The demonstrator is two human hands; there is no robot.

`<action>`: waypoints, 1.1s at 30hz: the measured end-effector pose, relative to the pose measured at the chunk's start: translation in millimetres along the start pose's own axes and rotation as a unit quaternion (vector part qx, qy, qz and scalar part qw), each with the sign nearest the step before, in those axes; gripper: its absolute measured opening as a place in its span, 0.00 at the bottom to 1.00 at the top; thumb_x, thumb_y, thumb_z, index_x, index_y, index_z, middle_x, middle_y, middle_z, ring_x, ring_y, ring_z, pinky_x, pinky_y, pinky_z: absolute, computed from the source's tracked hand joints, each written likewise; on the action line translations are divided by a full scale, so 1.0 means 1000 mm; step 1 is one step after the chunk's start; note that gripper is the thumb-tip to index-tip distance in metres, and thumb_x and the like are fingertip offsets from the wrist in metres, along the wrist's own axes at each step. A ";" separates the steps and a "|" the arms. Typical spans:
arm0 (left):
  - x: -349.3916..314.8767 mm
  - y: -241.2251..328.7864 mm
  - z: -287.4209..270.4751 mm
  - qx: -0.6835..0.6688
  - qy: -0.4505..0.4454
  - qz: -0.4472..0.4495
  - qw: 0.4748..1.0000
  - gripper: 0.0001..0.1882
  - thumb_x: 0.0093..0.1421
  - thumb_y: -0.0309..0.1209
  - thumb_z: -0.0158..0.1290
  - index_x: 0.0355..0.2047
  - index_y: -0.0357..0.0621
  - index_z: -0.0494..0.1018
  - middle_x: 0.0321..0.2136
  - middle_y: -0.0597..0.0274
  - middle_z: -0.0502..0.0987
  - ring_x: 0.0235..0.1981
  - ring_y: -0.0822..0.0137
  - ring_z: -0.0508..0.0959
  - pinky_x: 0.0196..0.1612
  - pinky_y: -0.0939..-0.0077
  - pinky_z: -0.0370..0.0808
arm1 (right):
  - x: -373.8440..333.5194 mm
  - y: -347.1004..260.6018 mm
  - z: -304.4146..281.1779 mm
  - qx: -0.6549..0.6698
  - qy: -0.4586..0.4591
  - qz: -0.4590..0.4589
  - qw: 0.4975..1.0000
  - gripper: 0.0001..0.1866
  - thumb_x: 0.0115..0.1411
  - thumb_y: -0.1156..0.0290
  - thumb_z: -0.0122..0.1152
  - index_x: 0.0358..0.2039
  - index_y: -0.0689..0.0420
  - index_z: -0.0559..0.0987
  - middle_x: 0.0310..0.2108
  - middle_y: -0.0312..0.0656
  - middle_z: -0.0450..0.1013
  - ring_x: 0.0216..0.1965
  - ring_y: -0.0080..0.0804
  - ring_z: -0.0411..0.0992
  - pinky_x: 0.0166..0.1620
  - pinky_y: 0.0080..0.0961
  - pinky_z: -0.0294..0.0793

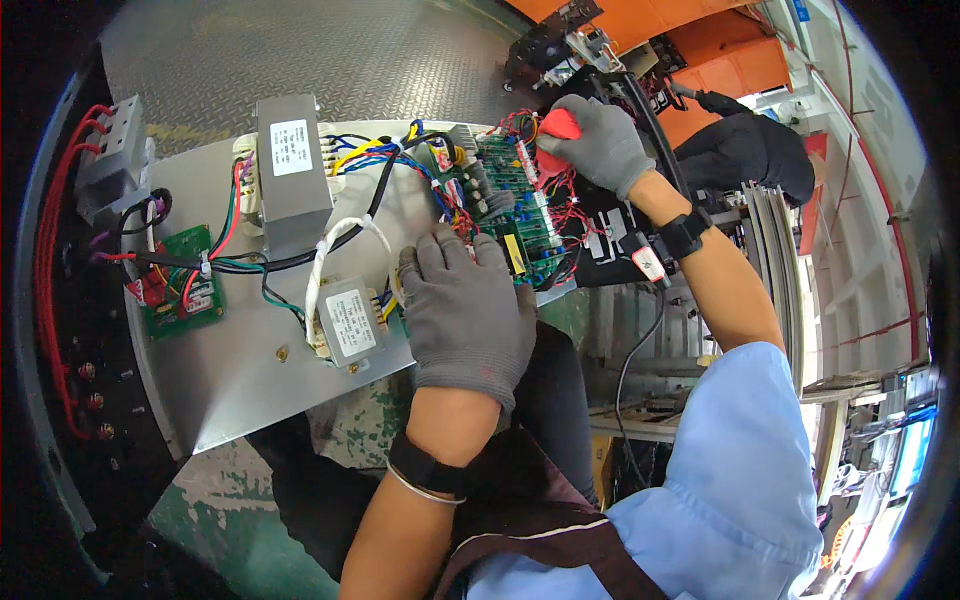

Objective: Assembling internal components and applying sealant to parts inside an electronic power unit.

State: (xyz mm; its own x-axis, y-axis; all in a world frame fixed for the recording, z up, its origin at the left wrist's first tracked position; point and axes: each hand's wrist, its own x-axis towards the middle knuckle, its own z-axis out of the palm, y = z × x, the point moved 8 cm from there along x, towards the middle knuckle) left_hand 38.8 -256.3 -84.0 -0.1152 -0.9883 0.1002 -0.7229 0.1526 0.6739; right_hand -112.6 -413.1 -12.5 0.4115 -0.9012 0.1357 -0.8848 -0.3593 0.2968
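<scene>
My right hand point(606, 148), in a grey glove, is closed round a red-handled tool point(561, 124) over the right end of a large green circuit board point(510, 165). Its working end is hidden, so its exact kind cannot be told. My gloved left hand point(465, 310) lies palm down, fingers stretched, by the board's near left edge, its fingertips among coloured wires. Beneath is a bare metal panel point(245, 385). Red wires point(572, 212) run along the board's right side. A large grey transformer point(285, 215) and a smaller one point(350, 325) sit left of my left hand.
A small green board point(195, 285) and a grey block with red cables point(112, 150) are at the left. Black cables point(375, 205) cross the panel. A black metal frame point(645, 125) stands at the right. Another person in dark clothes point(745, 155) is beyond, near orange machinery point(735, 65).
</scene>
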 end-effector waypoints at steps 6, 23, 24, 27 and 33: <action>0.000 0.000 0.002 0.018 -0.007 -0.005 1.000 0.29 0.53 0.44 0.54 0.50 0.38 0.68 0.52 0.41 0.66 0.55 0.47 0.64 0.59 0.55 0.59 | -0.004 -0.008 0.004 0.008 -0.010 -0.007 1.000 0.22 0.47 0.51 0.66 0.35 0.54 0.75 0.29 0.50 0.74 0.34 0.50 0.73 0.38 0.40 0.72; -0.001 0.001 0.003 0.018 -0.011 0.008 1.000 0.28 0.54 0.44 0.53 0.50 0.38 0.68 0.53 0.40 0.66 0.55 0.48 0.64 0.60 0.54 0.57 | -0.012 -0.012 0.005 -0.020 -0.027 -0.008 0.999 0.20 0.48 0.53 0.66 0.33 0.55 0.76 0.25 0.49 0.74 0.30 0.49 0.74 0.35 0.41 0.72; -0.001 0.001 0.003 0.026 -0.008 0.007 1.000 0.28 0.54 0.44 0.53 0.50 0.38 0.68 0.53 0.40 0.66 0.55 0.48 0.64 0.60 0.54 0.57 | -0.013 -0.011 0.004 -0.024 -0.019 -0.007 1.000 0.20 0.48 0.53 0.66 0.33 0.55 0.76 0.26 0.49 0.74 0.30 0.48 0.74 0.35 0.40 0.72; -0.002 0.002 0.002 0.020 -0.004 0.007 1.000 0.29 0.54 0.44 0.53 0.49 0.36 0.68 0.53 0.40 0.65 0.56 0.49 0.63 0.61 0.54 0.56 | -0.015 -0.011 0.002 -0.036 -0.014 -0.003 0.999 0.20 0.47 0.53 0.66 0.34 0.55 0.75 0.26 0.49 0.74 0.30 0.48 0.74 0.35 0.40 0.73; -0.001 0.002 0.003 0.024 -0.010 0.003 1.000 0.28 0.54 0.44 0.53 0.49 0.36 0.68 0.53 0.41 0.65 0.56 0.49 0.63 0.60 0.54 0.56 | -0.017 -0.015 0.001 -0.011 -0.029 0.006 1.000 0.20 0.47 0.52 0.64 0.32 0.55 0.75 0.28 0.50 0.75 0.33 0.50 0.74 0.39 0.39 0.73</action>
State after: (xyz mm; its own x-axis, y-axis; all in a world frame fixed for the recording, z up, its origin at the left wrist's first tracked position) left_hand 35.3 -255.1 -85.3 -0.1342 -0.9869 0.0891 -0.7539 0.1600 0.6372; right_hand -106.2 -392.5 -20.1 0.3868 -0.9182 0.0853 -0.8844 -0.3432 0.3165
